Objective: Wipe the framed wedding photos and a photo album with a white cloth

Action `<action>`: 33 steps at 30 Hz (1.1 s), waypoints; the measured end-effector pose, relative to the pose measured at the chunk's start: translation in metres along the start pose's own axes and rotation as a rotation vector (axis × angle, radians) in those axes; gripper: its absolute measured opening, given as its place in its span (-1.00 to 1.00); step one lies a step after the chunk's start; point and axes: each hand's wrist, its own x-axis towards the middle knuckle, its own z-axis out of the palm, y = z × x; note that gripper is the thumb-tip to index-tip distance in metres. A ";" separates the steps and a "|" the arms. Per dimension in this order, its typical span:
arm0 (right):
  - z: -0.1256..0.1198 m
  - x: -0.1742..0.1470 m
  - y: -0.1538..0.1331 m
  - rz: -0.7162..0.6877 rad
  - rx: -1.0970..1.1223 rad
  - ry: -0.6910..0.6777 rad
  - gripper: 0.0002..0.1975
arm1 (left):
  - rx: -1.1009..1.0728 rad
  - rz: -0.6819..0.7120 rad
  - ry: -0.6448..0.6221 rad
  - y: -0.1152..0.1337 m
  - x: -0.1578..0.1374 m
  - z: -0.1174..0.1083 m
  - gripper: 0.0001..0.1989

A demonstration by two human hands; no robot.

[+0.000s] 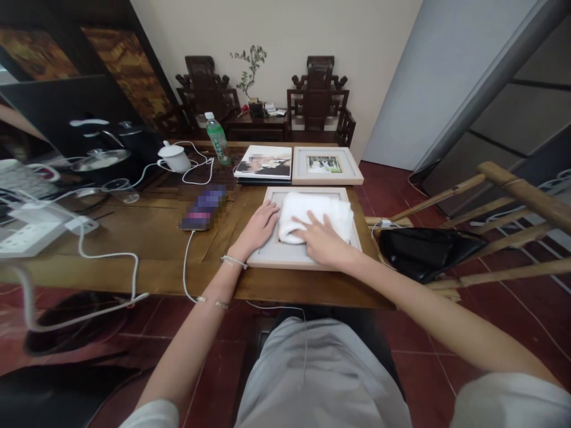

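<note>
A light wooden picture frame lies flat at the front edge of the table. On its right part rests a folded white cloth, hiding most of the picture area. My right hand presses on the cloth from above, open with fingers spread. At the frame's left side, my left hand lies open, fingers stretched over the border and close to the cloth's left edge.
Behind lie another framed picture and a photo book. A green bottle, a lidded white cup and a phone with a white cable stand or lie leftward. A bamboo chair holds a black bag.
</note>
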 end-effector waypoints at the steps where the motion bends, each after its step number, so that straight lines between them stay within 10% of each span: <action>1: 0.003 0.011 0.014 0.050 -0.044 0.052 -0.28 | 0.008 0.000 -0.002 -0.001 0.000 0.000 -0.55; 8: -0.002 0.052 0.073 0.202 -0.188 0.180 -0.30 | 0.003 -0.003 -0.013 0.000 0.000 -0.002 -0.54; 23: -0.034 -0.071 -0.035 -0.192 0.121 -0.233 -0.24 | -0.017 0.010 0.023 0.001 0.000 0.001 -0.56; 33: -0.007 0.010 0.059 0.134 -0.150 0.106 -0.26 | -0.015 0.006 0.013 -0.004 0.000 0.002 -0.59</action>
